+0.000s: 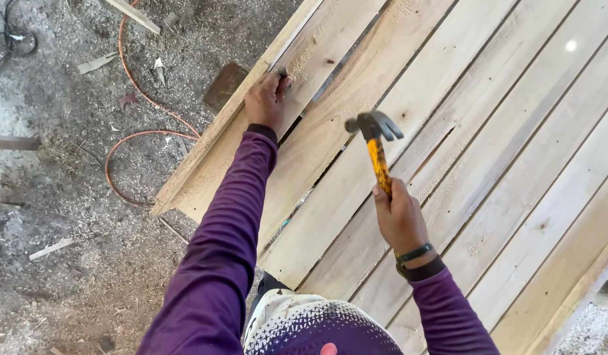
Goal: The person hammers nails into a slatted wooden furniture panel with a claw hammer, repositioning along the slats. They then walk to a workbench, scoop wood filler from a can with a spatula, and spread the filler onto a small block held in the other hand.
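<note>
Head view is showing the right hand (399,220) gripping a claw hammer (376,141) raised over the planks (448,98) while the left hand (266,100) is pinching something small, probably a nail, at the edge board (212,131), so a crooked blow is risking those fingers.

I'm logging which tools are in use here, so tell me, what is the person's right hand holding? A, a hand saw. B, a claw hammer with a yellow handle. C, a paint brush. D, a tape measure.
B: the right hand grips the yellow handle of a claw hammer, its dark head raised above the wooden planks, while the left hand rests on the plank edge.
</note>
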